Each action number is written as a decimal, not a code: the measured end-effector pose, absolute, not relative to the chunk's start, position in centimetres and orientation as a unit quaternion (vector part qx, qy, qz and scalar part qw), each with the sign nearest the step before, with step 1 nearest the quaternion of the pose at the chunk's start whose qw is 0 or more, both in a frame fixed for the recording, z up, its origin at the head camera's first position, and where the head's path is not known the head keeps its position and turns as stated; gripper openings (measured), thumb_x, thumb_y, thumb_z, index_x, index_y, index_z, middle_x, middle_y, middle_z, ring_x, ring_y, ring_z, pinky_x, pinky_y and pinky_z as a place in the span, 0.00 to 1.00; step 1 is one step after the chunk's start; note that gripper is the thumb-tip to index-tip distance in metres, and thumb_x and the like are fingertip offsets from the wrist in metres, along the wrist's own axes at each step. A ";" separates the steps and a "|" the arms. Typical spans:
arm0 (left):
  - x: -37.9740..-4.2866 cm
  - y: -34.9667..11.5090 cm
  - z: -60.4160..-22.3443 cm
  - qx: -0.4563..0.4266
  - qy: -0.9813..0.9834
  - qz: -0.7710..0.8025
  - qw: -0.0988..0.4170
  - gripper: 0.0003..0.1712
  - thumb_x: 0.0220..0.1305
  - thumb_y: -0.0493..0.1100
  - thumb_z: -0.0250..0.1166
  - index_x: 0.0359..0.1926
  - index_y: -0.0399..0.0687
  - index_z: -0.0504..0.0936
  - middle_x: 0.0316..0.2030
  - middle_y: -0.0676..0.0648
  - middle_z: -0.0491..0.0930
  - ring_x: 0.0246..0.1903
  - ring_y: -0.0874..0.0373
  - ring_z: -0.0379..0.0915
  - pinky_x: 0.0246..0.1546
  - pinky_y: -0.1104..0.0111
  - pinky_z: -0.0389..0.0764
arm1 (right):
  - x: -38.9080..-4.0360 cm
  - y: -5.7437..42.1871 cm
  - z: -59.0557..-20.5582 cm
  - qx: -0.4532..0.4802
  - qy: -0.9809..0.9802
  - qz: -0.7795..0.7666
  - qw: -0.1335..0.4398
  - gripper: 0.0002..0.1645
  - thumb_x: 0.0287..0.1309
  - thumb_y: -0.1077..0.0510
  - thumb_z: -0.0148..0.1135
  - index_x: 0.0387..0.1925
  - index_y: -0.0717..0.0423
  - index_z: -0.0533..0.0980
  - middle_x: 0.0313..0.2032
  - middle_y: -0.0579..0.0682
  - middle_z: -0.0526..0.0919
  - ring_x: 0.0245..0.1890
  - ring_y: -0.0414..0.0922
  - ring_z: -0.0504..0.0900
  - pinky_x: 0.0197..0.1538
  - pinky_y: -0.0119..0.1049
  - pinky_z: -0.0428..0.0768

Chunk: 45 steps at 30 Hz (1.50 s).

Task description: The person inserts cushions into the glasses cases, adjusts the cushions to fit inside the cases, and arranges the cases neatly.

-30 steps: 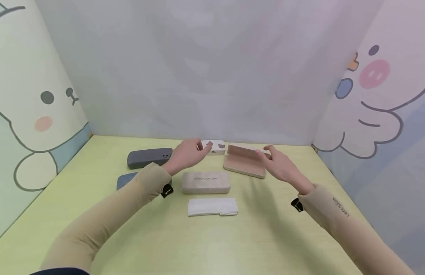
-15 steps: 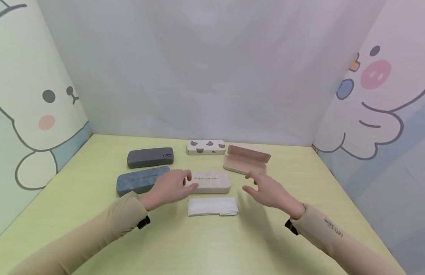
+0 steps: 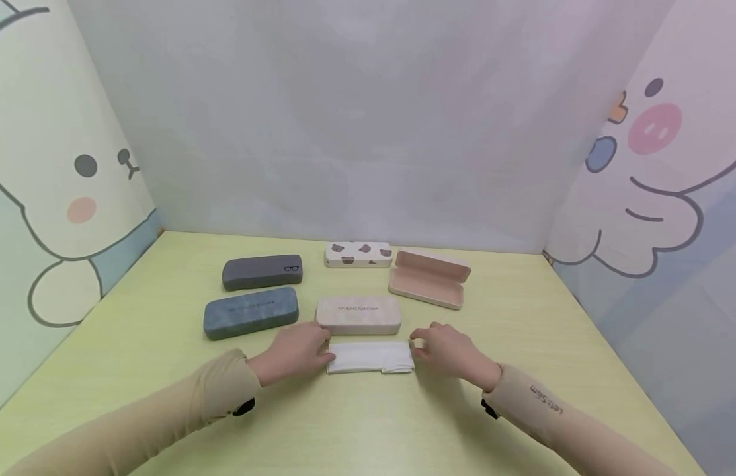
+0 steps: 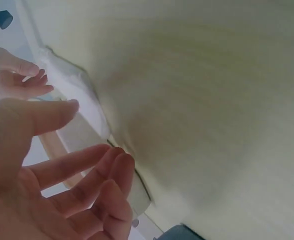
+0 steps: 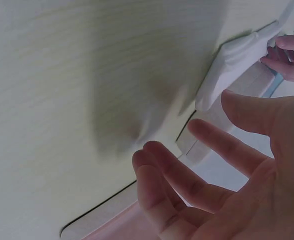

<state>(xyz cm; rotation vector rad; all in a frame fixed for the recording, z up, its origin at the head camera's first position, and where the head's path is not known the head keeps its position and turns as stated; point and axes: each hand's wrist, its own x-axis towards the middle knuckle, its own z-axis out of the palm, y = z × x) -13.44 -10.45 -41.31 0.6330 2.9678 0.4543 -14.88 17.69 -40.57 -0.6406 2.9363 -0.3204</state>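
A folded white cloth [image 3: 368,357] lies flat between my two hands, just in front of a pale glasses case [image 3: 358,315] with lettering on its lid. My left hand [image 3: 296,352] is at the cloth's left end, thumb and fingertips right at its edge. At the right end is my right hand [image 3: 452,352], its fingertips close to the cloth's corner. In the left wrist view the left thumb [image 4: 54,115] and fingers stand apart with nothing between them. The right wrist view likewise shows a gap between the right thumb [image 5: 247,112] and the bent fingers.
A blue glasses case [image 3: 251,314] and a dark grey one [image 3: 262,272] lie to the left. At the back sits a white case [image 3: 358,255] with bear prints. An open pink case [image 3: 427,287] stands right of it. A grey curtain [image 3: 368,132] closes off the table's back.
Both hands have come back from the far cases toward me and down to the two ends of the white cloth. The cases and cloth lie where they were.
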 end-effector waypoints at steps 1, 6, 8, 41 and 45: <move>-13.4 -10.4 -41.5 0.206 0.967 0.145 0.040 0.14 0.56 0.48 0.70 0.24 0.47 0.76 0.21 0.52 0.71 0.23 0.58 0.64 0.22 0.65 0.66 | -14.8 17.5 -40.8 -0.212 0.970 -0.101 0.058 0.13 0.55 0.56 0.67 0.43 0.51 0.82 0.31 0.52 0.79 0.29 0.46 0.75 0.25 0.41 0.72; -13.1 -10.1 -42.0 0.200 0.969 0.138 0.041 0.16 0.57 0.47 0.70 0.21 0.48 0.73 0.24 0.50 0.69 0.23 0.57 0.63 0.21 0.63 0.66 | -14.4 16.8 -41.7 -0.215 0.973 -0.084 0.029 0.13 0.52 0.54 0.70 0.41 0.50 0.83 0.29 0.52 0.76 0.26 0.48 0.70 0.25 0.42 0.70; -13.0 -10.0 -42.0 0.200 0.969 0.140 0.040 0.15 0.57 0.46 0.70 0.21 0.48 0.73 0.25 0.50 0.70 0.23 0.57 0.63 0.21 0.62 0.67 | -14.4 16.6 -41.9 -0.216 0.973 -0.077 0.017 0.13 0.51 0.53 0.71 0.40 0.50 0.83 0.28 0.52 0.76 0.26 0.48 0.70 0.25 0.42 0.71; -15.3 -9.1 -39.2 0.174 0.929 0.319 0.072 0.04 0.55 0.36 0.69 0.26 0.42 0.83 0.22 0.51 0.79 0.24 0.63 0.68 0.28 0.73 0.70 | -13.8 17.5 -38.2 -0.243 0.956 -0.163 0.020 0.03 0.55 0.64 0.64 0.27 0.56 0.80 0.23 0.46 0.78 0.24 0.37 0.70 0.27 0.30 0.70; -16.5 -8.9 -37.6 0.175 0.930 0.318 0.064 0.04 0.57 0.38 0.69 0.29 0.41 0.84 0.25 0.50 0.81 0.25 0.62 0.70 0.28 0.73 0.71 | -14.6 18.1 -36.5 -0.257 0.952 -0.166 0.012 0.04 0.56 0.64 0.63 0.26 0.57 0.80 0.21 0.45 0.77 0.22 0.36 0.69 0.26 0.29 0.69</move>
